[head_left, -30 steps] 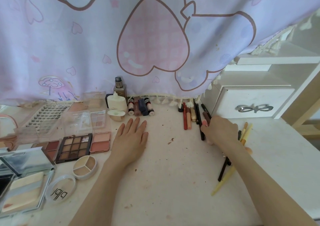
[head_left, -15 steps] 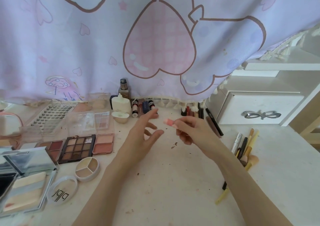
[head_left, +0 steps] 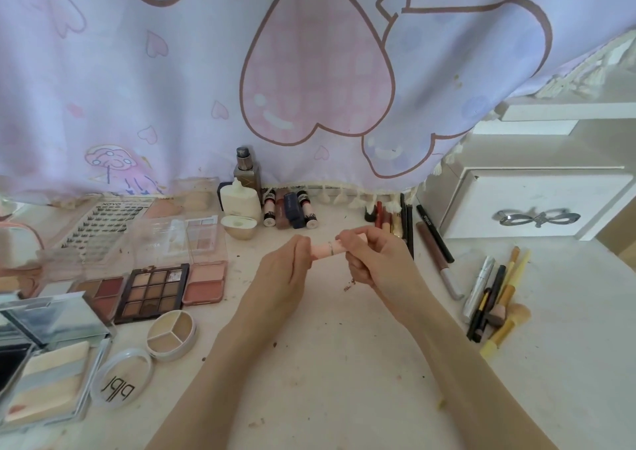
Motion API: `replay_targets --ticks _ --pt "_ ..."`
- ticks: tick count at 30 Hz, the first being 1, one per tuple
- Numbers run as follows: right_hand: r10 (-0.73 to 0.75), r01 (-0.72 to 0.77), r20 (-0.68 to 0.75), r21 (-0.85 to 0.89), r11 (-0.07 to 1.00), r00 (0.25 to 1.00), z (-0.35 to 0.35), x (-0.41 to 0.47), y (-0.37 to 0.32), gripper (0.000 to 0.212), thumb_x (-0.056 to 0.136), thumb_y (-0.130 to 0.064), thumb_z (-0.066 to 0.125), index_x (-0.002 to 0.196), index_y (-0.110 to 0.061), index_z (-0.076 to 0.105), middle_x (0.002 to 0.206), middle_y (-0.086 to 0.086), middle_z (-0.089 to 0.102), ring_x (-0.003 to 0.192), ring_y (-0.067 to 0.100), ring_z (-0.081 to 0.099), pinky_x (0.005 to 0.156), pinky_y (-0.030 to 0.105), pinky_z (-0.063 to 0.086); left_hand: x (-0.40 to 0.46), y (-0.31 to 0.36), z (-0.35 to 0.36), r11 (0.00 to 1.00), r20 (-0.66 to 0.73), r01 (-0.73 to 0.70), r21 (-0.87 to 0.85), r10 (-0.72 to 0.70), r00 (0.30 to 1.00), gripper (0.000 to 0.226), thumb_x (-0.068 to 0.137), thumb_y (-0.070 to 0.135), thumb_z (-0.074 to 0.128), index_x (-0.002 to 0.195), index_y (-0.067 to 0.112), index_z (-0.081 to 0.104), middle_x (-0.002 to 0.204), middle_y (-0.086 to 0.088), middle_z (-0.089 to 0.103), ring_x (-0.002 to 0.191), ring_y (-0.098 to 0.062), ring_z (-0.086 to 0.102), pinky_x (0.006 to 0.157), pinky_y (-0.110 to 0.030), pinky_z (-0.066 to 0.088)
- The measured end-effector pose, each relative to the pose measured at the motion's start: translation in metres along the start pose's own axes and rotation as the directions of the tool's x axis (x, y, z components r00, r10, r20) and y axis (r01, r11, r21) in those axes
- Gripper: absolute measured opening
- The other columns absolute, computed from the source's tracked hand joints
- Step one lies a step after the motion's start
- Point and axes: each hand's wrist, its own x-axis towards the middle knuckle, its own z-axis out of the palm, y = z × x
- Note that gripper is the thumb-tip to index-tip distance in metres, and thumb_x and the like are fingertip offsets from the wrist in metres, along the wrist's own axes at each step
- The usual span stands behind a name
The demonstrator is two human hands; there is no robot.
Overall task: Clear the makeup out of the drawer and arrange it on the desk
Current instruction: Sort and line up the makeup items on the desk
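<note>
Whereas half a second ago it was pinched by the right hand [head_left: 373, 260] alone, the pink tube [head_left: 326, 250] is now gripped at both ends above the bench [head_left: 344, 363], the left hand [head_left: 287, 270] having closed on it, so placement is judged pending.

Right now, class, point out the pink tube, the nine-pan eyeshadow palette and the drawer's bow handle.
pink tube [head_left: 326, 250], head view, bare middle between both hands.
nine-pan eyeshadow palette [head_left: 154, 292], head view, centre pan.
bow handle [head_left: 538, 218], head view, its knot.
</note>
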Motion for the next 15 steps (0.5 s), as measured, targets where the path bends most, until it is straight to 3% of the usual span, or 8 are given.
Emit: replay_targets --ticks 4,5,7,8,11,15 --pt "-0.088 0.094 0.052 -0.104 0.990 0.995 0.0023 -0.0030 0.0014 0.006 0.091 -0.011 0.056 0.090 -0.007 0.062 0.055 0.001 0.048 0.048 0.011 0.037 0.046 0.018 0.031 0.0023 -0.0015 -0.0039 0.967 -0.126 0.159 -0.197 -0.186 0.974 0.041 0.096 0.029 0.035 0.057 0.018 0.044 0.052 0.006 0.042 0.050 -0.011 0.036 0.050 -0.020 0.029" --pt "-0.080 0.084 0.043 -0.091 0.992 0.996 0.0019 -0.0034 0.0014 0.007 0.091 -0.011 0.057 0.091 -0.006 0.062 0.055 0.001 0.048 0.048 0.012 0.037 0.045 0.018 0.030 0.0014 -0.0016 -0.0047 0.964 -0.103 0.154 -0.217 -0.180 0.978 0.036 0.094 0.031 0.039 0.063 0.016 0.050 0.055 0.005 0.044 0.051 -0.010 0.037 0.050 -0.020 0.030" --pt "-0.035 0.035 0.000 -0.037 0.999 0.999 -0.0009 -0.0031 0.0008 0.012 0.090 -0.013 0.058 0.092 -0.001 0.061 0.053 0.001 0.047 0.046 0.012 0.035 0.043 0.019 0.029 -0.0009 0.0000 -0.0064 0.959 -0.016 0.097 -0.266 -0.105 0.994 0.005 0.088 0.031 0.052 0.085 0.027 0.054 0.067 0.006 0.051 0.054 -0.004 0.042 0.052 -0.021 0.038" --pt "-0.008 0.008 -0.015 -0.004 1.000 1.000 -0.0025 -0.0030 0.0003 0.015 0.090 -0.014 0.059 0.093 0.001 0.060 0.051 0.000 0.046 0.044 0.011 0.034 0.042 0.019 0.028 -0.0028 0.0001 -0.0051 0.960 0.013 0.064 -0.274 -0.063 0.998 0.012 0.086 0.027 0.059 0.091 0.034 0.050 0.072 0.008 0.053 0.057 -0.002 0.046 0.056 -0.017 0.040" --pt "0.011 -0.011 0.005 0.026 1.000 1.000 -0.0035 -0.0033 0.0010 0.019 0.091 -0.016 0.057 0.091 0.003 0.060 0.047 -0.002 0.043 0.039 0.009 0.030 0.041 0.019 0.025 -0.0053 0.0034 -0.0011 0.974 0.014 0.001 -0.225 0.002 1.000 0.023 0.087 0.019 0.061 0.085 0.035 0.045 0.071 0.012 0.053 0.061 0.004 0.047 0.058 -0.009 0.037" --pt "-0.072 0.075 0.033 -0.107 0.991 0.997 -0.0002 -0.0043 0.0035 0.011 0.093 -0.014 0.054 0.087 -0.006 0.060 0.052 -0.001 0.045 0.046 0.010 0.034 0.047 0.021 0.029 -0.0052 0.0053 -0.0033 0.989 -0.051 -0.003 -0.146 -0.004 0.999 0.021 0.095 0.020 0.044 0.075 0.025 0.047 0.053 0.011 0.041 0.052 -0.002 0.042 0.050 -0.015 0.032"
